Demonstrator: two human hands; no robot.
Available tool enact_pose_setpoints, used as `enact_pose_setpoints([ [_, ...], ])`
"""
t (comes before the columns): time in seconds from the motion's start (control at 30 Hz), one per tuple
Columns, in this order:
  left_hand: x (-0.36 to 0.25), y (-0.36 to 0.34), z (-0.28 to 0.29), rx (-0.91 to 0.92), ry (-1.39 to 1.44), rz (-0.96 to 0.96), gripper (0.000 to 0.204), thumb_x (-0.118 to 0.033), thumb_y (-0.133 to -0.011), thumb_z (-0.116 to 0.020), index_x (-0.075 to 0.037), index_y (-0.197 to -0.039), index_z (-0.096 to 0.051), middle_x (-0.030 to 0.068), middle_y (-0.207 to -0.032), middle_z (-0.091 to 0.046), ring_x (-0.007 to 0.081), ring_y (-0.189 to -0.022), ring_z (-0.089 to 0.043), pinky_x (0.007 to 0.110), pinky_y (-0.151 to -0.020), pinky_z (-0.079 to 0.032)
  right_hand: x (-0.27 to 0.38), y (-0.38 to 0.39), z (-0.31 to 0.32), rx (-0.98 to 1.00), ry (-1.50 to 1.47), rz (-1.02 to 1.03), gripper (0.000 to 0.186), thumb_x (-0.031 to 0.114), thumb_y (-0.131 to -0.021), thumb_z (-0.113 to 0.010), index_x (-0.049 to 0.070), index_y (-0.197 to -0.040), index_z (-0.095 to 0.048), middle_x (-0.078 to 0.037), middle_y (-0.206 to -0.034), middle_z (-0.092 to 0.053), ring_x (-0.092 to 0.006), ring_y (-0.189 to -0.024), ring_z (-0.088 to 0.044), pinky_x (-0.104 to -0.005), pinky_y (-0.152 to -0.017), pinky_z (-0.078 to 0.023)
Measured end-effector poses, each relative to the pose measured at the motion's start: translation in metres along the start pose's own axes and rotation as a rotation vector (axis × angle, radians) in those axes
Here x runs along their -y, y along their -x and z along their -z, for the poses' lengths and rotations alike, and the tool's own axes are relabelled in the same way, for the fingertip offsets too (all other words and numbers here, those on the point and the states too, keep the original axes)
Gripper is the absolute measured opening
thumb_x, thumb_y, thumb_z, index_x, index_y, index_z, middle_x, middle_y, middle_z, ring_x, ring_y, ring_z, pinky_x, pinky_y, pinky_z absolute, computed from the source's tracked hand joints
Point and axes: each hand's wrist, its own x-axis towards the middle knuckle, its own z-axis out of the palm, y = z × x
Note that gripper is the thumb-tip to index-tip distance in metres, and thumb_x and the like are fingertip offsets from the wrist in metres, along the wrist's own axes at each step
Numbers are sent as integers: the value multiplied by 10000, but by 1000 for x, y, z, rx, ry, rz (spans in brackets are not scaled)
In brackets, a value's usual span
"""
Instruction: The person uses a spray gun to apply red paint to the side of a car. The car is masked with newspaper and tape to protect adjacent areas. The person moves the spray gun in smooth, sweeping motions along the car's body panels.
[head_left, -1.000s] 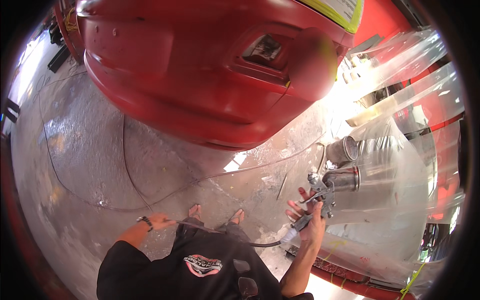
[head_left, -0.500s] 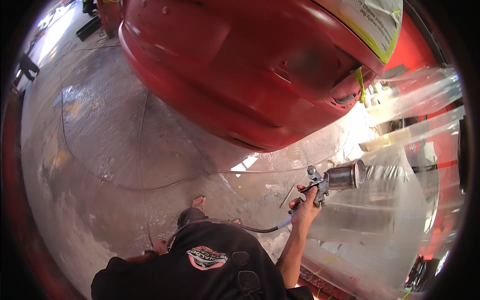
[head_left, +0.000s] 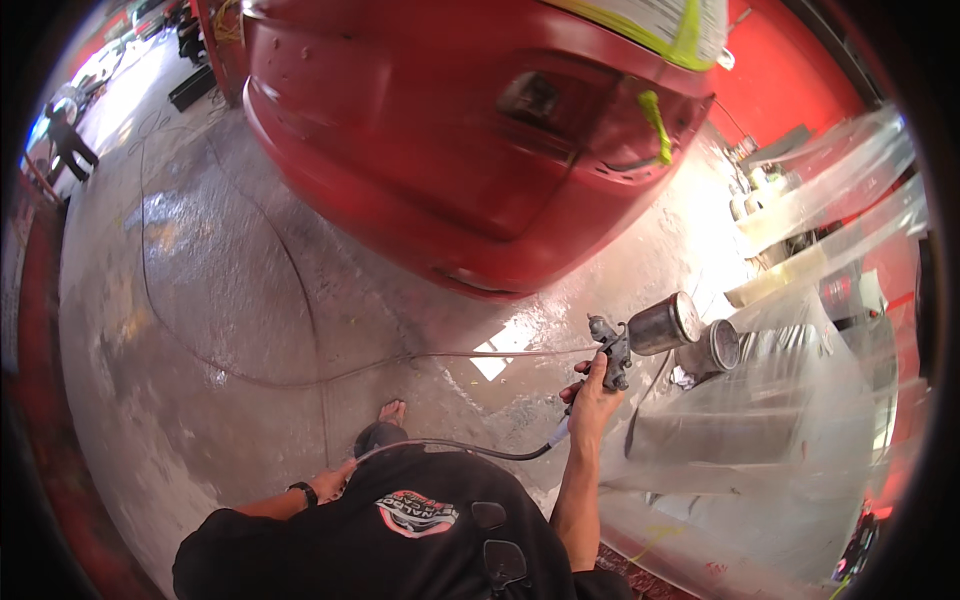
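My right hand (head_left: 590, 395) is wrapped round a grey spray gun (head_left: 610, 355), held up over the floor below the red car bumper. Its metal cup (head_left: 660, 323) points to the right. A second metal cup (head_left: 708, 348) shows just past it. At the lower left my left hand (head_left: 335, 480) is closed on the air hose (head_left: 470, 450), which curves across my black shirt to the gun's handle. The bumper (head_left: 390, 140) fills the upper middle, with green tape (head_left: 655, 125) at its right corner and a recessed opening.
Hose loops (head_left: 230, 370) lie across the wet concrete floor (head_left: 200, 280). Clear plastic sheeting (head_left: 760, 440) covers things along the right, by a red wall (head_left: 800, 60). A person (head_left: 70, 145) in dark clothes stands at far left, near a black tray (head_left: 190, 92).
My right hand has lifted the gun up and slightly left, fingers now closed round it. My left hand has moved down with the hose. The view has shifted, showing more of the far left.
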Motion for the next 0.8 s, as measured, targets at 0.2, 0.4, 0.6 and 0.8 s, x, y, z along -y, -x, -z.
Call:
enact_pose_setpoints([
  [0.2, 16, -66, -54, -58, -139, -112, 727, -783, -866, -453, -114, -585, -500, 17, -586, -462, 133, -540, -431, 322, -526, -317, 8, -9, 59, 68, -70, -31, 377, 384, -992, -581, 9, -1018, -603, -72, -817, -659, -132, -403, -551, -251, -337, -397],
  [0.4, -60, -57, -87, 31, -81, -108, 673, -717, -901, -484, -129, -573, -465, 0, -581, -443, 128, -538, -391, 331, -513, -307, 15, -31, 108, 21, -115, 31, 437, 404, -998, -558, -31, -1015, -599, -103, -874, -689, -134, -405, -559, -244, -336, -397],
  [0.6, -124, -19, -143, -102, -25, -248, 616, -646, -907, -559, -133, -577, -471, -17, -563, -442, 113, -527, -401, 316, -514, -322, 51, -80, 154, 136, -235, -2, 503, 439, -1010, -513, -56, -1058, -589, -141, -915, -706, -134, -408, -561, -240, -344, -415],
  [0.8, -167, -60, -202, -94, 10, -198, 622, -643, -899, -576, -115, -583, -489, -31, -566, -443, 105, -531, -390, 296, -513, -321, 66, -171, 171, 130, -87, 23, 477, 430, -1005, -536, -42, -1004, -602, -98, -810, -678, -114, -390, -527, -247, -333, -366],
])
